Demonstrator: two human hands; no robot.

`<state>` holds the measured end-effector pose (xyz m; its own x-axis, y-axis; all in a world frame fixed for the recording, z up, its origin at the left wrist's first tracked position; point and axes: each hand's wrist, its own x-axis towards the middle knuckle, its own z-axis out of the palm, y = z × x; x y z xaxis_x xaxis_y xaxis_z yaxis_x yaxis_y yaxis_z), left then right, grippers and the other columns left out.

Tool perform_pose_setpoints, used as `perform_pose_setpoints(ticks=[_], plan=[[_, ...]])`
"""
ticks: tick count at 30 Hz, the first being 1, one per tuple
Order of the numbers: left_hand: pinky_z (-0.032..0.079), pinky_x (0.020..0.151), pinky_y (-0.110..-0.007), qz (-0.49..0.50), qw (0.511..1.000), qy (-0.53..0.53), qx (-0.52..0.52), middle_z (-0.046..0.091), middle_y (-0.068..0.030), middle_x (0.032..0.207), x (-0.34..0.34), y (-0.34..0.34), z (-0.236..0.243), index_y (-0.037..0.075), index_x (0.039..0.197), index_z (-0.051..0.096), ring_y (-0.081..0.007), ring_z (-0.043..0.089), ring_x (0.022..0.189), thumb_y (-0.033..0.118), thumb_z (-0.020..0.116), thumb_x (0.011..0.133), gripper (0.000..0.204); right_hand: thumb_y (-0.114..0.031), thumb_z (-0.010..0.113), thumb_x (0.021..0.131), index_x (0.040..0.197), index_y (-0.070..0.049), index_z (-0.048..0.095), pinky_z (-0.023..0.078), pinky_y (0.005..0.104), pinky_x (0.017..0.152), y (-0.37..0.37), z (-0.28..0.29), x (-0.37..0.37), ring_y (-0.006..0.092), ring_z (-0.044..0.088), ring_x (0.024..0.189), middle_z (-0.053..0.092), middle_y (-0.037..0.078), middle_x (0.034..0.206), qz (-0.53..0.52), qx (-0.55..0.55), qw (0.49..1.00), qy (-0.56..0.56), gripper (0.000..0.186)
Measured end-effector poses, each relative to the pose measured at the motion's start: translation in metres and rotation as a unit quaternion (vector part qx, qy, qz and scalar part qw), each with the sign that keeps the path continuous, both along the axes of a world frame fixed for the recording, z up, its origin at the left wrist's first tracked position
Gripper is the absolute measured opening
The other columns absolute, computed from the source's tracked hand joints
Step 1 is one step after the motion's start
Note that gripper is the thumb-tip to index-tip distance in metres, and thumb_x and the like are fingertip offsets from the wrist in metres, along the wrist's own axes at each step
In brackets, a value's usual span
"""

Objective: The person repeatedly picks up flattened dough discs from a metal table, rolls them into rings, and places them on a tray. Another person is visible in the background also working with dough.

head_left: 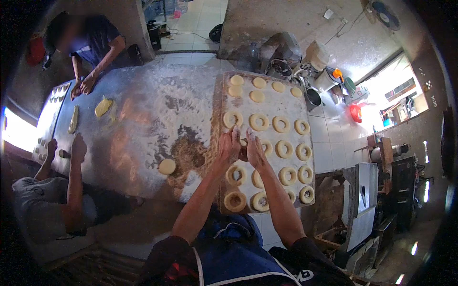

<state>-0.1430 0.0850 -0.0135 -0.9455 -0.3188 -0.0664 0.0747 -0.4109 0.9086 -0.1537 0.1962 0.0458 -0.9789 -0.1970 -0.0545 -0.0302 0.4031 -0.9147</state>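
dough ring point(244, 144): pale, between both hands, mostly hidden by fingers, over the board's middle row
left hand point(229, 145): floured, fingers pinched on the ring's left side
right hand point(254, 150): floured, touching the ring's right side
wooden board point(267, 100): flour-dusted, rectangular, on the table's right end
other rings point(286, 148): rows of holed rings; far row is flat unholed rounds
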Motion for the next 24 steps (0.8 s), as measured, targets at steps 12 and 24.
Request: perform_pose_setpoints(ticks=[12, 24], plan=[[0.042, 0.06, -0.039, 0.021, 0.997, -0.041, 0.058, 0.048, -0.0062, 0.067, -0.117, 0.098, 0.018, 0.001, 0.08, 0.047, -0.0205, 0.051, 0.065, 0.03, 0.04, 0.096, 0.034, -0.051, 0.043, 0.096, 0.065, 0.004, 0.05, 0.037, 0.0382, 0.056, 0.097, 0.007, -0.114, 0.0169, 0.044, 0.058, 0.044, 0.01, 0.055, 0.02, 0.008, 0.996, 0.086, 0.063], [0.039, 0.058, -0.035, -0.025, 0.976, 0.105, -0.187, 0.045, -0.0048, 0.063, -0.224, 0.185, 0.025, 0.004, 0.073, 0.049, -0.0157, 0.043, 0.062, 0.035, 0.041, 0.099, 0.041, -0.025, 0.061, 0.085, 0.072, 0.003, 0.062, 0.04, 0.0341, 0.053, 0.208, -0.003, -0.209, 0.0191, 0.05, 0.053, 0.057, 0.011, 0.06, -0.052, -0.105, 0.993, 0.033, 0.031]])
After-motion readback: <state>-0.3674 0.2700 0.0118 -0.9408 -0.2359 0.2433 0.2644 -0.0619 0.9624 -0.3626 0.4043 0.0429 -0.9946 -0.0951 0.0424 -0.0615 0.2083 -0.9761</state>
